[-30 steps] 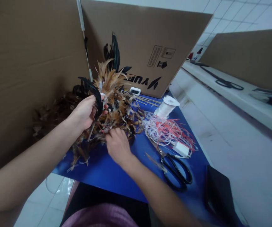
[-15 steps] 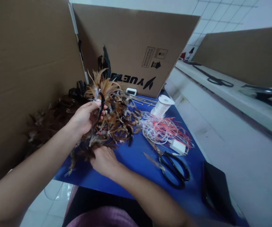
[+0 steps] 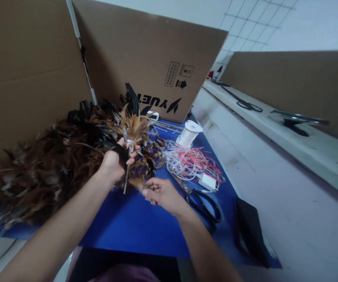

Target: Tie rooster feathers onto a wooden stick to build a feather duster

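Observation:
My left hand (image 3: 115, 161) is closed round the stick of a feather bundle (image 3: 134, 125), its tan plumes fanning upward and long black feathers rising behind. The bare end of the stick (image 3: 125, 182) sticks out below that hand. Between the fingertips of my right hand (image 3: 163, 194) is a small brown feather (image 3: 138, 183), slightly blurred, close under the bundle and apart from it. To the left a large heap of loose brown and black feathers (image 3: 39, 168) covers the table.
Black-handled scissors (image 3: 205, 207) lie on the blue table (image 3: 133, 227), beside tangled white and red strips (image 3: 192, 158) and a white spool (image 3: 188, 133). A dark phone-like object (image 3: 249, 227) rests at the right edge. Cardboard panels (image 3: 145, 51) stand behind and left.
My right hand has come out of the feather heap, moving right with a small feather. My left hand has turned, showing the bundle's stick. The camera view has shifted.

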